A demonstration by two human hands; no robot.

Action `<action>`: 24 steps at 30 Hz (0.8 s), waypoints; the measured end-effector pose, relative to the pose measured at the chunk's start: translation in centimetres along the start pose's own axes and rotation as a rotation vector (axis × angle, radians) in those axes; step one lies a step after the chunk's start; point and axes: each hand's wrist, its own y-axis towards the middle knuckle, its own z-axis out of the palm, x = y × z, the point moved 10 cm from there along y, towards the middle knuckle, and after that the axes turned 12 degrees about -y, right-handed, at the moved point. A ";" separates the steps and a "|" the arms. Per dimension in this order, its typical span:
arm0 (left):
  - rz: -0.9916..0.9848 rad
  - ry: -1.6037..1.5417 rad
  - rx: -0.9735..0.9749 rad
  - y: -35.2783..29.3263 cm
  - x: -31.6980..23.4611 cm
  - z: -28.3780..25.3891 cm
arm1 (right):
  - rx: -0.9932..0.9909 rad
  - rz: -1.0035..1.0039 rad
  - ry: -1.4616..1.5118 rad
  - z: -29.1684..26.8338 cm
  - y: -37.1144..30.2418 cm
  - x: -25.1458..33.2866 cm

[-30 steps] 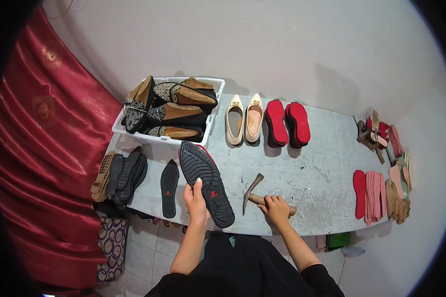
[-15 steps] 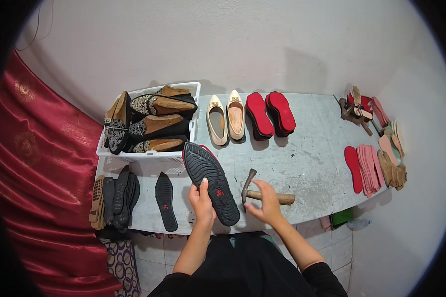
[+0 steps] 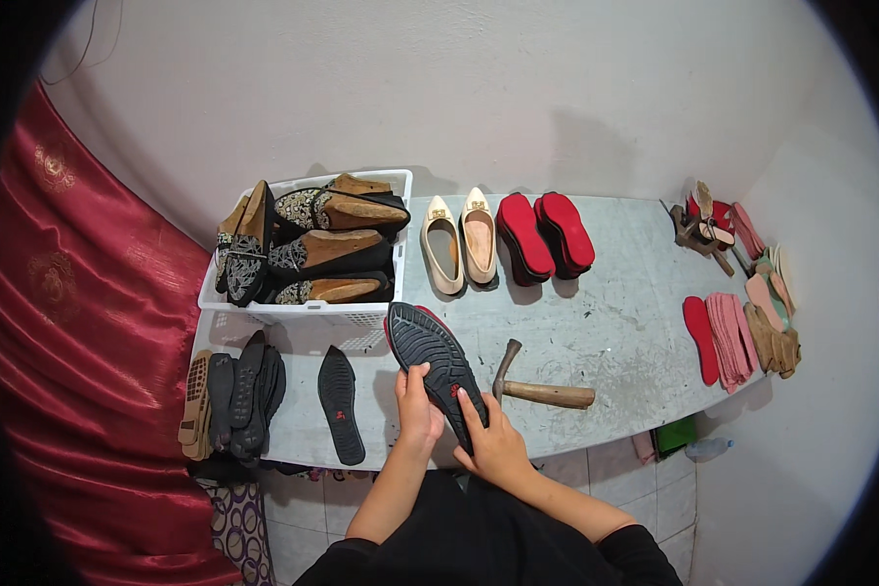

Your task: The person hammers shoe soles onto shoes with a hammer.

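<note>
A black shoe sole (image 3: 428,344) with ridged tread and a red edge showing along its far end is held up over the near edge of the table. My left hand (image 3: 418,405) grips its left side, thumb on the tread. From the right, my right hand (image 3: 493,439) clasps the heel end, its fingers lying over the tread. Just right of that hand rests a hammer (image 3: 547,394) with a wooden handle, touched by neither hand. A second black sole (image 3: 340,405) lies flat on the table to the left.
A white basket (image 3: 303,311) holds shoes on wooden lasts. Beside it stand cream flats (image 3: 442,249) and stacks of red-topped soles (image 3: 525,234). More soles (image 3: 244,400) are piled at the left. Pink and red insoles (image 3: 728,337) and tools (image 3: 698,230) lie at the right.
My right hand has left the hammer and come left onto the sole's heel end. The hammer stays lying on the table. My left hand keeps hold of the sole.
</note>
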 end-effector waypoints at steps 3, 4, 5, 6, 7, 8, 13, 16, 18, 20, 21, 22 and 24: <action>-0.071 0.006 0.032 0.7 -0.1 -0.9 | 0.051 -0.015 -0.035 0.1 0.0 0.4; -0.069 0.003 0.031 0.8 -0.3 -1.1 | 0.052 -0.018 -0.037 0.1 0.0 0.4; -0.096 -0.015 -0.007 1.0 -0.3 -1.5 | 0.073 -0.028 -0.068 0.3 0.1 0.4; -0.126 -0.033 -0.045 1.0 -0.1 -1.8 | 0.094 -0.034 -0.100 0.5 0.0 0.4; -0.127 -0.035 -0.046 1.3 -0.4 -1.8 | 0.096 -0.034 -0.102 0.5 -0.1 0.3; -0.105 -0.005 -0.043 1.5 -1.0 -1.9 | 0.112 -0.046 -0.133 0.9 -0.4 0.3; -0.043 0.120 -0.008 1.9 -2.5 -2.8 | 0.091 -0.103 -0.195 2.0 -1.5 -0.3; 0.015 0.143 0.068 2.0 -2.9 -1.9 | -0.033 -0.145 -0.209 1.9 -2.1 -0.6; 0.095 0.105 -0.019 1.9 -3.6 -2.5 | 0.017 -0.128 -0.137 2.2 -2.2 -0.9; 0.114 0.095 -0.034 1.9 -3.8 -2.6 | -0.103 -0.159 -0.220 0.7 -2.4 -0.5; 0.135 0.081 -0.055 1.8 -4.0 -2.7 | -0.219 -0.193 -0.302 -0.5 -2.7 0.0; 0.133 0.083 -0.051 1.8 -4.1 -2.6 | -0.222 -0.189 -0.303 -0.5 -2.8 -0.1; 0.140 0.094 -0.016 1.9 -4.5 -1.9 | -0.342 -0.211 -0.477 -1.4 -3.4 0.5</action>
